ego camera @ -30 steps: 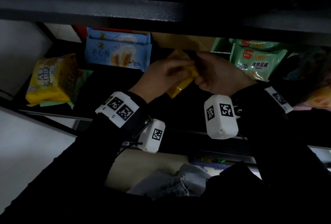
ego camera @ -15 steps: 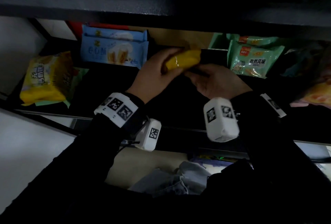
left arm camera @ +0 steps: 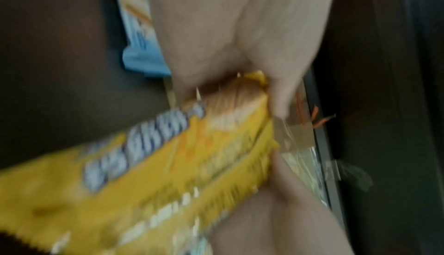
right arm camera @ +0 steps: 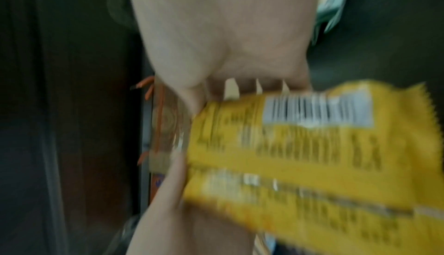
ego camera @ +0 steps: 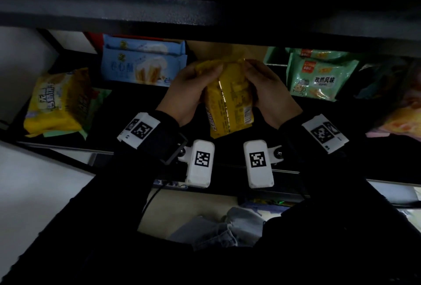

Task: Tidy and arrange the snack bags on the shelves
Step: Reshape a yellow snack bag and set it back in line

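Yellow snack bag (ego camera: pixel 229 100) | now upright, back showing | left hand (ego camera: pixel 186 93), right hand (ego camera: pixel 268 93) both grasping it

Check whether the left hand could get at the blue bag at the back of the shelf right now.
Probably not yet: the left hand grips the yellow bag, though the blue bag stands unobstructed just beyond it.

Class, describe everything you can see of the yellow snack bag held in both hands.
The yellow snack bag is a glossy, crinkly plastic-looking packet with a zigzag-cut end seal. Its printed back faces the head camera: dark text, a centre seam and a white barcode; blue-and-white lettering shows on the other face. It stands roughly on end, held above the dark shelf, between the blue bags and the green ones. The left hand and right hand grip its upper part from either side.
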Tool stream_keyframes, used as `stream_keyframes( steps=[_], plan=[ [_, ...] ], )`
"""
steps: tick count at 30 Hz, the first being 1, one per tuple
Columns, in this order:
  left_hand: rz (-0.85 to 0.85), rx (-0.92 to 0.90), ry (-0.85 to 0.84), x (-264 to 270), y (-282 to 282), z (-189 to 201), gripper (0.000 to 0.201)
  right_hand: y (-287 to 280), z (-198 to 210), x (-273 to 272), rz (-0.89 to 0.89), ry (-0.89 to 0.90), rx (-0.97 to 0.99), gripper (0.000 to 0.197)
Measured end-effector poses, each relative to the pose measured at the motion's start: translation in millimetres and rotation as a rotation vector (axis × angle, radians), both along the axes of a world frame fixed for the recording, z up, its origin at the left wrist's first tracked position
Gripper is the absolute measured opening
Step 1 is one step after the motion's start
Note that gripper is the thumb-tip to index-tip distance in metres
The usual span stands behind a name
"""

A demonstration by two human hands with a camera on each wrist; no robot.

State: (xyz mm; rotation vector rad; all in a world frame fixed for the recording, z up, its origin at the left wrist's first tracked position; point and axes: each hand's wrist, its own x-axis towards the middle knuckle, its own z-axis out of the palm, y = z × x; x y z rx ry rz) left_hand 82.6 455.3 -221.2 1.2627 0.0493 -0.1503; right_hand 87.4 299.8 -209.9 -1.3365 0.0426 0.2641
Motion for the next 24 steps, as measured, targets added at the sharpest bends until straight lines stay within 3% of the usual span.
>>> stream_keyframes(
  steps=[3,6,9,13,18,21,24],
  plan=[
    [0.072,0.020,0.003,-2,-8,-1,0.011,7,-3,0,-0.028,0.007,-0.037,0.037],
    [0.082,0.083,-0.005,-4,-11,0,0.012,7,-8,0,-0.047,-0.013,-0.007,0.027],
    [0.094,0.053,0.053,-4,-11,2,0.017,6,-9,0,-0.094,0.046,0.186,0.002],
    [0.139,0.060,0.077,0,-13,3,0.015,9,-11,-3,-0.098,0.052,0.310,0.004],
    [0.263,-0.124,0.127,1,-12,0,0.024,-1,-18,-4,0.018,-0.006,-0.160,0.010],
    [0.125,-0.129,0.141,-3,-8,0,0.030,-6,-24,-5,-0.022,0.043,-0.137,0.020],
    [-0.081,0.055,0.136,-12,-11,-1,0.039,-3,-21,-1,-0.113,0.110,-0.094,0.030]
  ],
)
